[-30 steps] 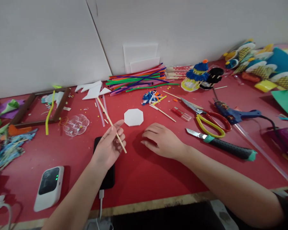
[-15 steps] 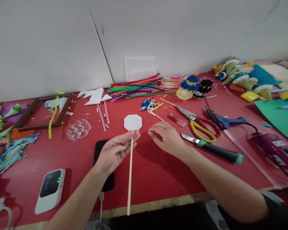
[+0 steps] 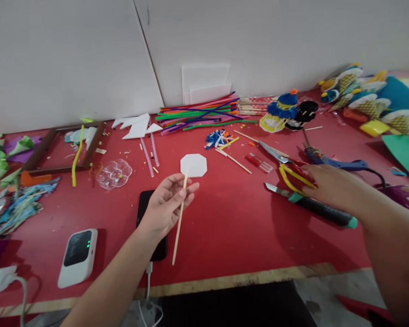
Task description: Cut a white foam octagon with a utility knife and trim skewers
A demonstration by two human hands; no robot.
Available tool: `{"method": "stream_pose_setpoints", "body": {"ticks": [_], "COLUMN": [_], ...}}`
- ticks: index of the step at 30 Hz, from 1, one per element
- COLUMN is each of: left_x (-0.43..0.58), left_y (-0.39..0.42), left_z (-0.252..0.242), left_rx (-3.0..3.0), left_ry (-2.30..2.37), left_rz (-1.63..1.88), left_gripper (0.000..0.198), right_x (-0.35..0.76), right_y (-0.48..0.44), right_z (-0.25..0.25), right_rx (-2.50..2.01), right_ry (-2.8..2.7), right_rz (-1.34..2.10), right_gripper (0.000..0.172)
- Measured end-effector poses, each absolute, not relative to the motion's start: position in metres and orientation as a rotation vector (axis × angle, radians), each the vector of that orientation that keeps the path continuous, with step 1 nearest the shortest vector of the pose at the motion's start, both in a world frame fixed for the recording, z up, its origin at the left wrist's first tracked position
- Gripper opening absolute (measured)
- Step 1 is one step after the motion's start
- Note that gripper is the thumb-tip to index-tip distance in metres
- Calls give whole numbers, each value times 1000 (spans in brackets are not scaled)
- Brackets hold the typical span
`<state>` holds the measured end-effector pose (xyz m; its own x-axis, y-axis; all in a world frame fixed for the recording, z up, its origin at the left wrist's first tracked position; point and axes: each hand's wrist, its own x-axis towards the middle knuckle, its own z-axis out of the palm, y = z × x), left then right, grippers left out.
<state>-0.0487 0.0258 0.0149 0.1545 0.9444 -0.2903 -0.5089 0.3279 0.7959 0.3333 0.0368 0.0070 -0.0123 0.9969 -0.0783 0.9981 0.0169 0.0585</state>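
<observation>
My left hand [image 3: 170,202] pinches a thin wooden stick [image 3: 179,229] between thumb and fingers. The stick slants, its upper tip overlapping the near edge of a white octagonal card [image 3: 195,164] that appears to lie on the table; whether they touch I cannot tell. Off to the right, my right hand [image 3: 334,186] has its fingers curled over the yellow and red handles of the scissors [image 3: 291,177]; the fingertips are partly hidden. Just below it lies a utility knife [image 3: 322,211] with a black grip and its blade exposed.
Behind these are pipe cleaners [image 3: 197,114], small clippings [image 3: 220,138] and a blue tasselled figure [image 3: 282,111]. At right lies a corded glue gun [image 3: 334,162]. A black phone [image 3: 161,250] is under my left wrist, and a white device [image 3: 77,259] sits left. The table edge [image 3: 238,284] is close.
My right hand has moved right, from beside the card to the scissors' handles. The stick has tilted in my left hand, its lower end shifting up and left. My view has shifted slightly.
</observation>
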Motion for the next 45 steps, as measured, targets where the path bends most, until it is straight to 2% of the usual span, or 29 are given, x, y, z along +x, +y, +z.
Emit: {"method": "stream_pose_setpoints", "body": {"ticks": [2,6,15,18,21,27,30,34,39,45], "left_x": [-47,-45,-48,-48,-48,-47,-46,-45,-48,-48], "left_y": [24,21,20,21,21,21,21,21,24,25], "left_z": [14,13,12,10,11,14,14,13,11,14], "left_rx": [596,632,714,693,670,639,628,647,668,693], "left_ry": [856,803,811,797,790,818,828,848,900,969], "left_rz": [1079,993,962,963,966,971,956,915,860,832], "left_gripper": [29,29,26,27,28,25,24,27,32,33], "right_x": [333,320,304,301,297,283,282,272,229,204], "right_y": [40,45,38,25,5,-38,-45,-25,32,69], "right_z": [7,20,40,43,38,6,-2,14,30,0], "right_rx": [2042,1983,2295,2278,2212,1979,1858,1881,2147,2239], "right_ry": [2137,2017,1676,1787,1981,2434,2680,2851,2649,2443], "right_rz": [-57,-124,-136,-67,-154,-251,-204,-170,-89,-48], "right_gripper": [3,14,36,30,22,15,19,24,20,31]}}
